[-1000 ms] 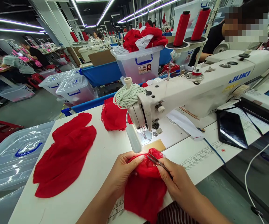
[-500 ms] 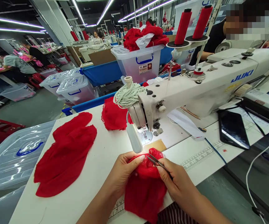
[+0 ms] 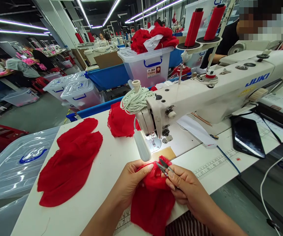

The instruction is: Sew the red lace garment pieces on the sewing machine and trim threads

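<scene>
Pinched between the thumb and fingers of my left hand (image 3: 133, 180) is the upper edge of a red fabric piece (image 3: 152, 209) with lacy trim. It hangs over the table's front edge. My right hand (image 3: 184, 183) is closed on small dark thread snips (image 3: 164, 167), whose blades stand apart and point up and left over the lace. The blade tips are close to my left thumb; whether they touch the fabric I cannot tell. Just beyond my hands is the sewing machine (image 3: 205, 88), with a white lamp (image 3: 142, 146) hanging by its needle area.
More red fabric pieces (image 3: 70, 167) lie on the table's left, and another red piece (image 3: 122, 119) sits behind the machine head. A phone (image 3: 247, 136) and a white paper strip (image 3: 197, 131) lie to the right. Plastic boxes (image 3: 16, 164) flank the table. A co-worker (image 3: 230, 39) sits behind the machine.
The snips' blades, nearly together before, are now spread apart and turned more upright. My right hand has shifted its grip around them. My left hand stays on the fabric.
</scene>
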`<state>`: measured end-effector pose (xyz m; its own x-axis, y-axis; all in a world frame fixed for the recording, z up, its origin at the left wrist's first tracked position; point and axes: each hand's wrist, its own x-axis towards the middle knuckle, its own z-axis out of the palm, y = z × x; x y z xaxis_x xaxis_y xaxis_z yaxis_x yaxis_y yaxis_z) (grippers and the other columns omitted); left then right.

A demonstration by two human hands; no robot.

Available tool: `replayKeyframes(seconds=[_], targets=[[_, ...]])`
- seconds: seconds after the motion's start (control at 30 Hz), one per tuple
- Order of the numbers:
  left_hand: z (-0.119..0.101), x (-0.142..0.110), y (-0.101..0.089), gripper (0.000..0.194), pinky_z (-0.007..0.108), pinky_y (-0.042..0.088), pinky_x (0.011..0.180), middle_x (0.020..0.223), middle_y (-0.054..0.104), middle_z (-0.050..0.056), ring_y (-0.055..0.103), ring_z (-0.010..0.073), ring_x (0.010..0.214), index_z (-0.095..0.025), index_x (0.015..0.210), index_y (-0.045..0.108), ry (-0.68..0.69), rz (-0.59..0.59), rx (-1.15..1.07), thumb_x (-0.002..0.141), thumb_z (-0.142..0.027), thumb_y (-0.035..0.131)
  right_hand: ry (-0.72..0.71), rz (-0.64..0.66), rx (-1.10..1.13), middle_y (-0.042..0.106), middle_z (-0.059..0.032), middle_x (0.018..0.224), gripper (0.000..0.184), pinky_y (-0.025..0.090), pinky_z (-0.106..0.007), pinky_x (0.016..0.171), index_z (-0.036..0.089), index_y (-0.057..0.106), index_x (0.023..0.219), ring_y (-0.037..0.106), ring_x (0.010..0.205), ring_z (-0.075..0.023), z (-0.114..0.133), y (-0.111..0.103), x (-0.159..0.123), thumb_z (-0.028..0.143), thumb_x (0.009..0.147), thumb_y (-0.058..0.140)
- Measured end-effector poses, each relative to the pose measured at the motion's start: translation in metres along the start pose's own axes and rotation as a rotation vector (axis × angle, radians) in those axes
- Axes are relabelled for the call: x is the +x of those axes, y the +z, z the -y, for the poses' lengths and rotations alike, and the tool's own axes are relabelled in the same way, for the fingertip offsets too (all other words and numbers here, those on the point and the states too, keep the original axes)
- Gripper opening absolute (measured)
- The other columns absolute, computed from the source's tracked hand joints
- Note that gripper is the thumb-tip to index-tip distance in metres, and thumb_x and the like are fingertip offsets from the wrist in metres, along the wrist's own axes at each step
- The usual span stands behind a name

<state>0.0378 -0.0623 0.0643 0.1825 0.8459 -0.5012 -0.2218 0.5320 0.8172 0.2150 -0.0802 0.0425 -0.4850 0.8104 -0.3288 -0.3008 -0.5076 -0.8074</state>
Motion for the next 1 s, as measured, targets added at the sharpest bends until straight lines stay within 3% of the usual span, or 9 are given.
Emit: replayKeyframes(seconds=[0.1, 0.23, 0.47, 0.63, 0.8, 0.9, 1.0], targets=[[0.001, 0.000, 0.000, 0.028, 0.017, 0.031, 0.047, 0.057, 0.061, 0.001, 0.041, 0.0052, 0.049, -0.011, 0.067, 0.070, 0.002, -0.002, -0.006, 0.063, -0.037, 0.080, 0.045, -0.011, 0.141, 0.036, 0.0087, 0.058, 0.040, 0.004, -0.018, 0.037, 0.018, 0.043, 0.068, 0.012, 0.040, -0.0004, 0.003, 0.003, 0.000, 0.049, 0.079, 0.065], [0.001, 0.001, -0.001, 0.028, 0.017, 0.030, 0.047, 0.053, 0.057, -0.001, 0.040, 0.0047, 0.048, -0.011, 0.066, 0.069, 0.001, -0.007, -0.030, 0.064, -0.037, 0.079, -0.049, -0.093, 0.148, 0.038, 0.0089, 0.059, 0.039, 0.007, -0.017, 0.038, 0.018, 0.043, 0.071, 0.015, 0.041, 0.0000, 0.004, 0.002, 0.000, 0.049, 0.079, 0.066], [0.002, 0.002, -0.001, 0.027, 0.017, 0.028, 0.045, 0.054, 0.057, -0.001, 0.038, 0.0049, 0.047, -0.012, 0.066, 0.070, 0.022, -0.044, 0.024, 0.064, -0.037, 0.079, -0.173, -0.033, -0.266, 0.033, 0.0081, 0.055, 0.039, 0.017, -0.019, 0.038, 0.020, 0.041, 0.069, 0.021, 0.043, -0.0049, 0.000, 0.001, -0.002, 0.053, 0.089, 0.047], [0.003, 0.002, -0.001, 0.028, 0.019, 0.033, 0.049, 0.057, 0.059, 0.000, 0.043, 0.0073, 0.050, -0.012, 0.072, 0.073, 0.052, -0.067, 0.084, 0.065, -0.039, 0.078, -0.423, -0.319, -0.485, 0.054, 0.0011, 0.071, 0.023, 0.042, -0.024, 0.058, 0.021, 0.055, 0.090, 0.048, 0.061, -0.0124, 0.005, 0.003, 0.000, 0.043, 0.087, 0.051], [0.000, -0.002, 0.004, 0.029, 0.026, 0.043, 0.063, 0.072, 0.068, 0.005, 0.057, 0.0157, 0.066, -0.014, 0.082, 0.076, 0.054, -0.008, 0.136, 0.066, -0.039, 0.077, -0.496, -0.384, -0.628, 0.051, 0.0032, 0.065, 0.017, 0.039, -0.023, 0.054, 0.020, 0.060, 0.084, 0.045, 0.057, -0.0118, 0.008, 0.003, 0.016, 0.036, 0.079, 0.063], [0.000, -0.002, 0.005, 0.028, 0.022, 0.039, 0.057, 0.065, 0.065, 0.002, 0.052, 0.0122, 0.060, -0.014, 0.074, 0.074, 0.046, -0.004, 0.140, 0.066, -0.040, 0.077, -0.566, -0.425, -0.662, 0.044, 0.0037, 0.060, 0.025, 0.036, -0.024, 0.054, 0.020, 0.051, 0.064, 0.039, 0.056, -0.0113, 0.008, 0.003, 0.023, 0.034, 0.085, 0.053], [0.002, -0.001, 0.003, 0.030, 0.021, 0.032, 0.053, 0.059, 0.058, 0.000, 0.044, 0.0088, 0.054, -0.013, 0.070, 0.073, 0.035, -0.010, 0.116, 0.067, -0.042, 0.075, -0.591, -0.481, -0.639, 0.038, 0.0049, 0.059, 0.030, 0.034, -0.024, 0.052, 0.021, 0.042, 0.061, 0.036, 0.054, -0.0109, 0.011, 0.004, 0.024, 0.034, 0.087, 0.050]])
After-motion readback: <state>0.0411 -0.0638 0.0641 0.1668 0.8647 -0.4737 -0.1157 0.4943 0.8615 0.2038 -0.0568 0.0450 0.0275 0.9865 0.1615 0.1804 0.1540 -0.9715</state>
